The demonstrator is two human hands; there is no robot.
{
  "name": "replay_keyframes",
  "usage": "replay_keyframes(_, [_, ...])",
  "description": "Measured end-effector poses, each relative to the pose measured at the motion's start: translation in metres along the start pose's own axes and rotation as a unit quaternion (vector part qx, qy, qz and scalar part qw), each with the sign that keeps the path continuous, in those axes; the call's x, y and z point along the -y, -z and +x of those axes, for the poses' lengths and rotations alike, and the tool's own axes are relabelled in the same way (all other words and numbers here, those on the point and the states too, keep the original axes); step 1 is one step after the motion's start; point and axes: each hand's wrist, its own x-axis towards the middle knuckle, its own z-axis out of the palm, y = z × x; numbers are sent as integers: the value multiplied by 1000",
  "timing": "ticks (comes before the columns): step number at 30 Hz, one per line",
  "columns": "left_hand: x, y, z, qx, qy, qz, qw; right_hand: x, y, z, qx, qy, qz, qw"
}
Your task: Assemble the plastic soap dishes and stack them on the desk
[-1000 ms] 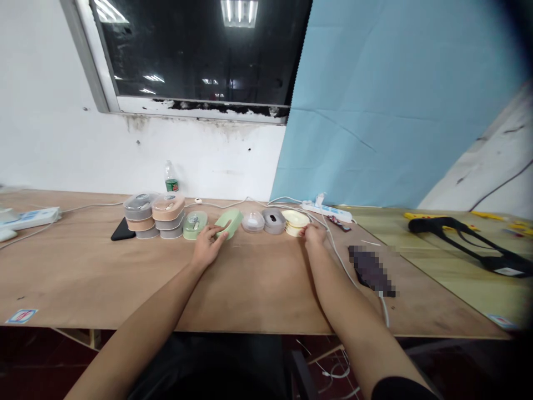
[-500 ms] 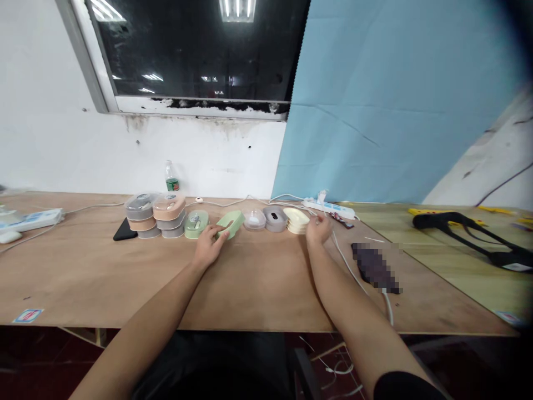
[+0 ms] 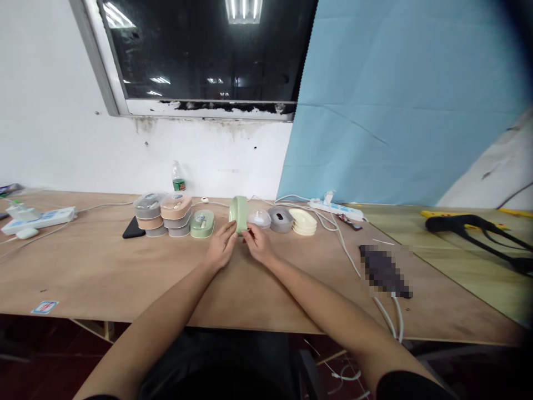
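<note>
A pale green oval box part (image 3: 238, 214) is tipped up on its edge between my hands. Its lower left is in the grip of my left hand (image 3: 221, 245), while the fingers of my right hand (image 3: 259, 243) are closed on its lower right side. Just to the left sits a green box (image 3: 202, 224) with a clear lid. Right of my hands come a clear lid (image 3: 260, 218), a grey box part (image 3: 280, 219) with a dark oblong mark, and a stack of cream trays (image 3: 303, 221).
Stacked lidded boxes (image 3: 162, 214) in grey and peach stand at the left, beside a black phone-like slab (image 3: 134, 228). Behind are a bottle (image 3: 178, 178) and a power strip (image 3: 336, 210). White cables (image 3: 345, 250) and a blurred dark item (image 3: 385, 272) lie at the right.
My right hand has moved left from beside the cream trays to the green box part. That part has been turned up from a slanted pose onto its edge. The view has shifted slightly.
</note>
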Motion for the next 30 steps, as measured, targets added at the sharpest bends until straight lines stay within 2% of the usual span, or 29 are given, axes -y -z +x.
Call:
replay_keyframes(2, [0, -1, 0, 25, -26, 38, 999, -8, 9, 3, -18, 44, -26, 999])
replay_keyframes(4, [4, -2, 1, 29, -51, 77, 995, -21, 25, 10, -63, 94, -80, 990])
replay_keyframes(7, [15, 4, 5, -8, -59, 136, 989, -43, 53, 24, -141, 164, -172, 961])
replay_keyframes(10, [31, 19, 9, -48, -21, 205, 977, -68, 79, 36, -203, 194, -249, 927])
replay_keyframes(14, [48, 39, 10, -56, 89, 295, 950, -97, 98, 45, -236, 156, -324, 903])
replay_keyframes(19, [54, 43, 9, -6, 176, 367, 913, -111, 93, 49, -180, 117, -354, 910])
replay_keyframes(24, [46, 36, 7, 42, 172, 388, 905, -101, 85, 46, -148, 106, -316, 931])
replay_keyframes(30, [27, 30, 9, 21, 124, 383, 915, -97, 92, 43, -200, 33, -335, 920])
